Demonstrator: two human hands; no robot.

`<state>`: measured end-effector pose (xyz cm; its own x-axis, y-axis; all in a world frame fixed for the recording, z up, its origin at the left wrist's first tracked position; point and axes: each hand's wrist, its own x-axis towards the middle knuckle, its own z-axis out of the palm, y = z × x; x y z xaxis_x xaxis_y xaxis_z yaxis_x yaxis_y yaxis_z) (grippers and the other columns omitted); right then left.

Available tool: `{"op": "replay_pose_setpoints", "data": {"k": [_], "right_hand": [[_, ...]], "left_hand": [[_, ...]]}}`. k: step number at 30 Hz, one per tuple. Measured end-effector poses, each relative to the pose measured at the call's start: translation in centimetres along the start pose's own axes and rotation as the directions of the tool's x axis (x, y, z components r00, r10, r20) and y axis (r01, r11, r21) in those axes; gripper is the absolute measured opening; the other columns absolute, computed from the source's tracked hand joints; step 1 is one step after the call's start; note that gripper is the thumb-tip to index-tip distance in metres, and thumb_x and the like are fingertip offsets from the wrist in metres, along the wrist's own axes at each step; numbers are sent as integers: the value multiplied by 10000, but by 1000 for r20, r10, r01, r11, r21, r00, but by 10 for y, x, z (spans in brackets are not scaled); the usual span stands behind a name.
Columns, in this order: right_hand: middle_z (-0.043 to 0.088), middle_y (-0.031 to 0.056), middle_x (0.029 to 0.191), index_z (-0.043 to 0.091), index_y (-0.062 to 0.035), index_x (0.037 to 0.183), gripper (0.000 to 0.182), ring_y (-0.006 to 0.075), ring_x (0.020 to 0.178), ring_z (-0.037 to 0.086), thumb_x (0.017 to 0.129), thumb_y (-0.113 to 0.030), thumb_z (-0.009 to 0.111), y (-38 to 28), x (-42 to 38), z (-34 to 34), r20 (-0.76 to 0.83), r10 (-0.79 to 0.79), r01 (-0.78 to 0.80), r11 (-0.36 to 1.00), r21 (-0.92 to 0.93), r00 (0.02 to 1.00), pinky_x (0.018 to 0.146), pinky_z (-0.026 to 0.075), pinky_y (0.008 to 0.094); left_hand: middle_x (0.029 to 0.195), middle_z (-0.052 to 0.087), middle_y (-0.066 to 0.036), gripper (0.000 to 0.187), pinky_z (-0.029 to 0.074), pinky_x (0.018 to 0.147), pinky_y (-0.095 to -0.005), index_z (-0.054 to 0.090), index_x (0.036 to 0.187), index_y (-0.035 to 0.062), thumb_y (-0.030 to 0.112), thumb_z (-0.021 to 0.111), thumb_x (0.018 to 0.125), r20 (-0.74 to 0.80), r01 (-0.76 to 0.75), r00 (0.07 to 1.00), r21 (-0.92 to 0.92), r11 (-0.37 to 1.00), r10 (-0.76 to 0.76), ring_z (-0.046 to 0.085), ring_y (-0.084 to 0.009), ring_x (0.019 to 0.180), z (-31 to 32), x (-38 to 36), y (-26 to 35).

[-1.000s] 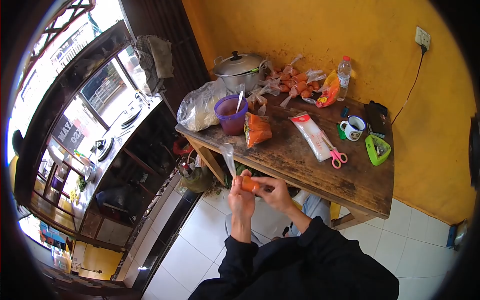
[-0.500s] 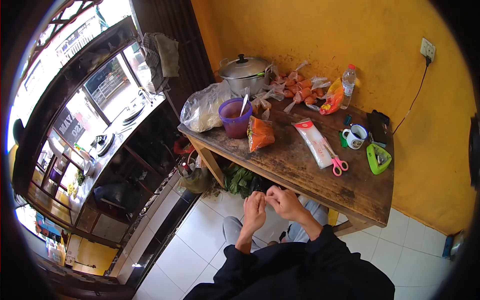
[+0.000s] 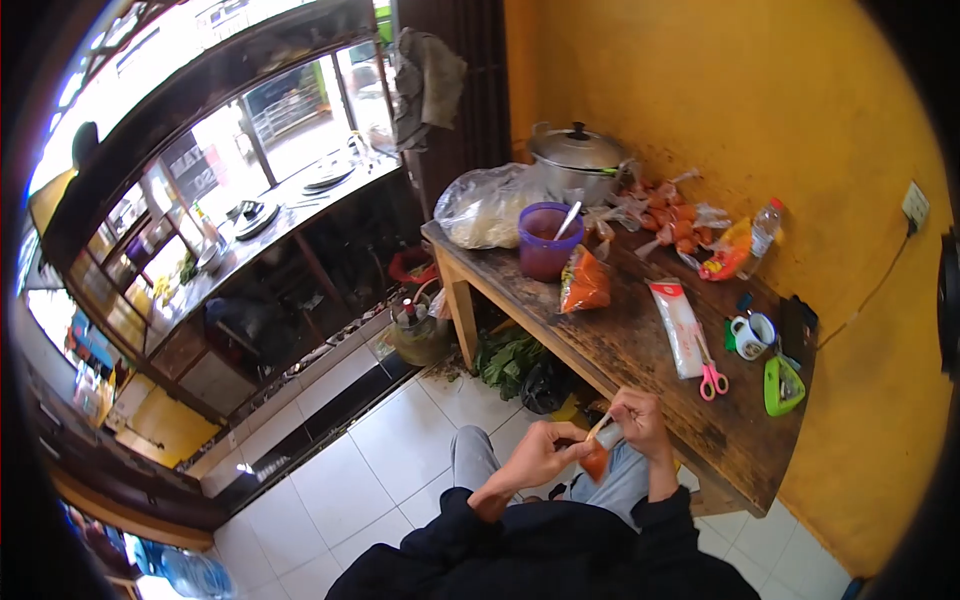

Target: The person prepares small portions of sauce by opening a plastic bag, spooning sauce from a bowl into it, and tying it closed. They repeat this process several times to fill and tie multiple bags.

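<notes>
A small clear plastic bag of orange-red sauce (image 3: pixel 596 463) hangs between my hands, above my lap and just off the table's front edge. My left hand (image 3: pixel 543 454) pinches the bag near its filled part, thumb and fingers closed. Higher up, my right hand (image 3: pixel 641 418) is closed on the bag's twisted upper end. On the table are a larger orange packet (image 3: pixel 585 281), a purple tub (image 3: pixel 548 258) with a spoon (image 3: pixel 568 219) in it, pink-handled scissors (image 3: pixel 713 382) and a pack of clear plastic bags (image 3: pixel 676 327).
The wooden table (image 3: pixel 640 350) also bears a lidded pot (image 3: pixel 580 160), several filled sauce bags (image 3: pixel 680 215), a water bottle (image 3: pixel 765 235), a white mug (image 3: pixel 751 336) and a green container (image 3: pixel 783 387). Leafy greens (image 3: pixel 507 362) and a gas cylinder (image 3: pixel 416 335) stand on the floor.
The view has turned left, shifting the table rightward. My hands have moved apart and turned, and the small sauce bag now shows between them.
</notes>
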<state>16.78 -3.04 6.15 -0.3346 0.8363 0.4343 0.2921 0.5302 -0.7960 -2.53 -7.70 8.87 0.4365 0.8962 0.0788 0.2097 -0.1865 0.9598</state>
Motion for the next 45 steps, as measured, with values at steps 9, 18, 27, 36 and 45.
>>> {"op": "replay_pose_setpoints", "data": {"k": [9, 18, 27, 36, 45], "right_hand": [[488, 159, 559, 524, 3, 690, 206, 291, 495, 486, 813, -160, 501, -12, -12, 77, -25, 155, -156, 984, -89, 988, 488, 378, 341], [486, 177, 520, 580, -11, 687, 285, 344, 490, 511, 816, -249, 492, -31, 21, 63, 106, 236, -230, 971, -62, 966, 452, 369, 376], [457, 92, 955, 586, -60, 798, 175, 261, 938, 474, 656, -113, 673, -45, 38, 37, 211, -123, 164, 968, -190, 970, 760, 383, 353], [452, 109, 766, 512, -17, 776, 127, 285, 758, 456, 761, -132, 563, -49, 34, 61, 13, -40, 42, 985, -165, 999, 674, 372, 367], [370, -24, 573, 454, -23, 675, 200, 59, 517, 317, 822, -136, 529, -36, 39, 43, -62, 155, -144, 978, 153, 986, 470, 280, 218]], "left_hand": [[732, 622, -43, 137, 433, 551, -204, 630, 850, -19, 99, 596, 789, -525, -97, 846, -316, 944, -89, 541, -66, 609, 4, 18, -70], [685, 576, -86, 111, 448, 541, -255, 603, 745, -6, 32, 677, 671, -336, -218, 891, 273, 937, 306, 562, -147, 597, -26, 1, -46], [786, 569, -114, 150, 457, 634, -314, 553, 768, -4, -10, 656, 659, -251, -250, 909, 310, 917, 333, 579, -265, 727, -30, 2, -42], [752, 603, -100, 116, 443, 761, -308, 538, 742, -13, -69, 593, 656, -436, -246, 867, 48, 968, 242, 590, -191, 706, -23, 14, -32], [667, 626, -61, 89, 308, 961, -359, 559, 673, 8, -42, 629, 693, -539, -270, 839, -295, 917, 73, 589, -108, 636, -28, 25, -46]]}}
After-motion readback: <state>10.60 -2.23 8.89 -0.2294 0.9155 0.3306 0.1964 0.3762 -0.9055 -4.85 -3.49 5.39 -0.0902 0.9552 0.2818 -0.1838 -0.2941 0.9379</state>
